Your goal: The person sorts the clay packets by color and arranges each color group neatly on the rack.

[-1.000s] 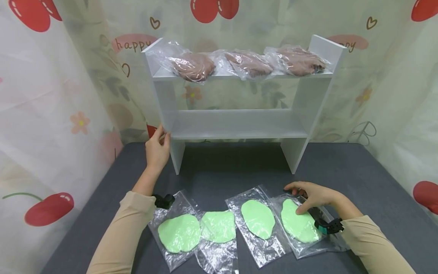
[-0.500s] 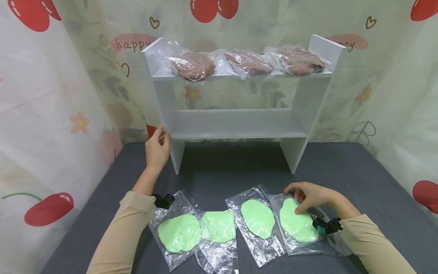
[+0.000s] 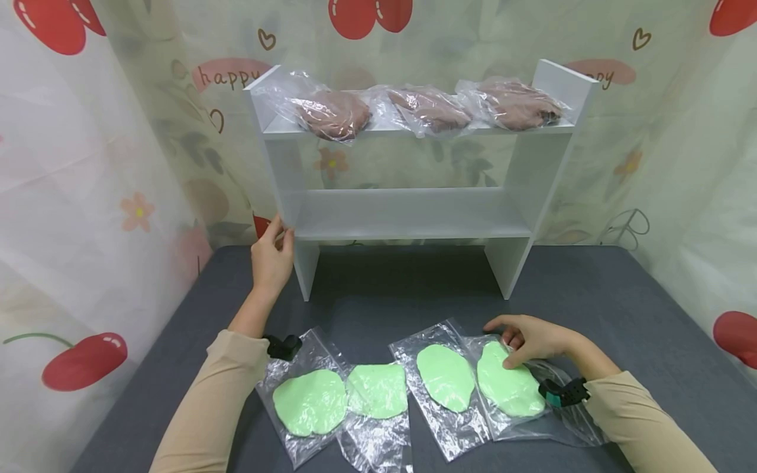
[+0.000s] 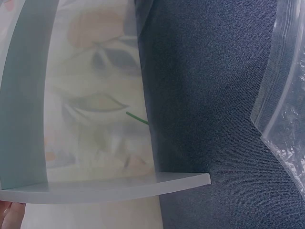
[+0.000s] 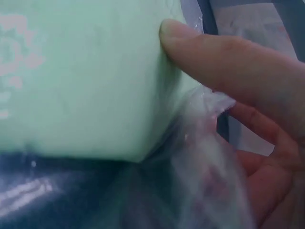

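Observation:
My left hand (image 3: 271,261) touches the outer face of the white shelf's (image 3: 408,213) left side panel. Its fingertips lie just outside that panel, low at the left, in the left wrist view. My right hand (image 3: 535,340) holds the rightmost clear plastic bag, with a flat, pale green, dough-like piece (image 3: 510,389) inside. The thumb (image 5: 209,52) lies on the green piece, while the other fingers bend beyond crumpled film. Left of it lie three similar bags with green pieces: one beside it (image 3: 446,378), one at centre (image 3: 378,391) and one leftmost (image 3: 310,402).
On the shelf's top level lie three clear bags of brownish-pink contents, at left (image 3: 334,115), middle (image 3: 430,110) and right (image 3: 517,105). The dark grey table (image 3: 396,289) carries everything. Printed curtains (image 3: 408,52) surround it, and a thin cable (image 3: 628,226) hangs at the right.
My right hand and the rightmost green bag have shifted slightly left, nearer the neighbouring bag. My left hand stays at the shelf's side.

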Tool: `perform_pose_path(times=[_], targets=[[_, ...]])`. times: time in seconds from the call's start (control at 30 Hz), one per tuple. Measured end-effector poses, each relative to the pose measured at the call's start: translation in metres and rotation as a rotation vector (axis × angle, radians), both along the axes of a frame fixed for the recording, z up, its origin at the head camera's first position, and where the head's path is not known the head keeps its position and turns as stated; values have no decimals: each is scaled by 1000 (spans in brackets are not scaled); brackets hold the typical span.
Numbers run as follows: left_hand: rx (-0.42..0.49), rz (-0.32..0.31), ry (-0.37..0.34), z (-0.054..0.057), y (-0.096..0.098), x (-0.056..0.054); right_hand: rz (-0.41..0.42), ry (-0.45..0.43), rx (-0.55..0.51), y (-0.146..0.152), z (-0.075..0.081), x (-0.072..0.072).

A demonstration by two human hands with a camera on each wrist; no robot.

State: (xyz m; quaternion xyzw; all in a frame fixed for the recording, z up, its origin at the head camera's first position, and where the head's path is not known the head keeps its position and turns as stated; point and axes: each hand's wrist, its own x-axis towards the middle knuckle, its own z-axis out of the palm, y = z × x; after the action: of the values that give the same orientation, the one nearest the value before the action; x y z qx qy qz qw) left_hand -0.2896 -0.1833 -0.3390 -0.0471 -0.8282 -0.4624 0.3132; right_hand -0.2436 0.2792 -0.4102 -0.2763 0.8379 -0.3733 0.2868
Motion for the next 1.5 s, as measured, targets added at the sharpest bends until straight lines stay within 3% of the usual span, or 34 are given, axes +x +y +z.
perform_pose_path(times=[0.33, 0.73, 0.97, 1.33, 1.5], targets=[[9, -1, -14, -1, 0, -1, 10, 95, 79, -6, 1, 2], [8, -10, -6, 0, 0, 1, 51, 157, 21, -9, 11, 2], [9, -15, 4, 0, 0, 0, -27, 205, -17, -8, 17, 1], [17, -14, 12, -2, 0, -1, -80, 395, -159, -9, 31, 2], [20, -19, 7, -1, 0, -1, -119, 415, -182, -10, 35, 2]])
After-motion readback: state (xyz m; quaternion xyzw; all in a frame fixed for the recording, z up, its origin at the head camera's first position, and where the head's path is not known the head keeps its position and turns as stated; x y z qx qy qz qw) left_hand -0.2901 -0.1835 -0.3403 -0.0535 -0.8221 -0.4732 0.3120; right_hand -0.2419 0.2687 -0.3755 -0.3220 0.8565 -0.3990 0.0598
